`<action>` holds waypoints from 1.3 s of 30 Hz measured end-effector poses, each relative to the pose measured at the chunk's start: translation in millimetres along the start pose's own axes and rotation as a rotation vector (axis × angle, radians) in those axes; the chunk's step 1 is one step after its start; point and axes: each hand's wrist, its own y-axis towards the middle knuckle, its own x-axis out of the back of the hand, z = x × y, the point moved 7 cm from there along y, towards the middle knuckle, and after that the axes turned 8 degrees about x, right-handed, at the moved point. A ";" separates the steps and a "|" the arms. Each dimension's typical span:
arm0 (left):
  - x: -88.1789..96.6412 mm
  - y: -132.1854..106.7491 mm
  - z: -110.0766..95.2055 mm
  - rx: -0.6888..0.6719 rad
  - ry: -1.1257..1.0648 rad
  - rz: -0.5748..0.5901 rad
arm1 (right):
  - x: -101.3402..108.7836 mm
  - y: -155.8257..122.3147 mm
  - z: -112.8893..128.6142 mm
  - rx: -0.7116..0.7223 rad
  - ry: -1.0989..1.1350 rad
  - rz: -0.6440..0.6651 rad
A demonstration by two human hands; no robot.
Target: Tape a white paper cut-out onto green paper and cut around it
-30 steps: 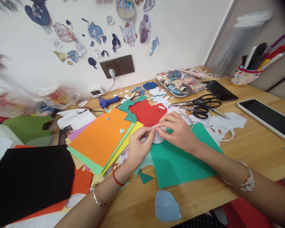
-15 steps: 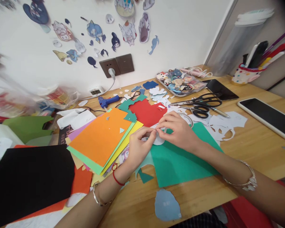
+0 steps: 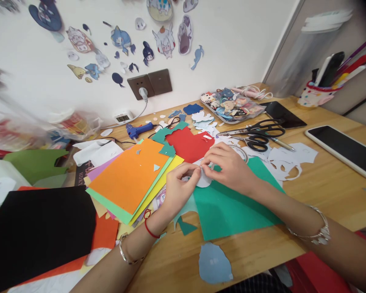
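Observation:
My left hand point(image 3: 179, 185) is closed, its thumb and index finger pinched together above the red and green sheets. Facing it, my right hand point(image 3: 228, 169) is also in a pinch, and the fingertips of both nearly touch. What sits between them is too small and covered to make out. Just below the fingertips shows a white paper piece point(image 3: 204, 181), partly hidden by the hands. A green sheet point(image 3: 238, 209) lies under my right hand and wrist. Behind the hands rests a cut red sheet point(image 3: 186, 143).
Scissors point(image 3: 256, 131), a craft knife point(image 3: 282, 144) and a phone point(image 3: 347, 150) lie to the right. On the left are an orange sheet point(image 3: 128, 175) atop a stack, a black sheet point(image 3: 42, 236) and a blue glue gun point(image 3: 138, 130). A blue-grey cutout point(image 3: 215, 263) lies near the front edge.
The fingers of my right hand have shifted very slightly at the pinch. Everything else stays where it was.

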 end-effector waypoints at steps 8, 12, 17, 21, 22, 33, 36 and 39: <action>2.6 4.0 10.1 0.118 -0.151 -0.004 | 6.8 -5.9 -31.7 -0.191 -0.407 0.066; 0.8 6.6 14.9 0.194 -0.260 0.034 | 14.3 -9.4 -46.4 -0.244 -0.463 0.064; -8.7 7.0 17.1 0.249 -0.381 0.170 | 13.7 -1.6 -31.6 -0.191 0.101 0.018; -15.8 5.3 16.6 0.266 -0.423 0.296 | 6.5 3.0 -19.6 -0.172 0.561 0.074; -16.8 4.8 15.7 0.266 -0.424 0.320 | 4.6 3.4 -17.7 -0.157 0.623 0.091; -15.0 4.3 12.9 0.217 -0.371 0.304 | -11.2 0.5 -12.6 -0.340 1.054 0.176; -14.5 3.8 14.3 0.204 -0.358 0.286 | -14.3 -2.6 -13.3 -0.424 1.078 0.228; -14.5 5.2 15.2 0.180 -0.356 0.271 | -12.1 -4.1 -16.3 -0.456 1.084 0.236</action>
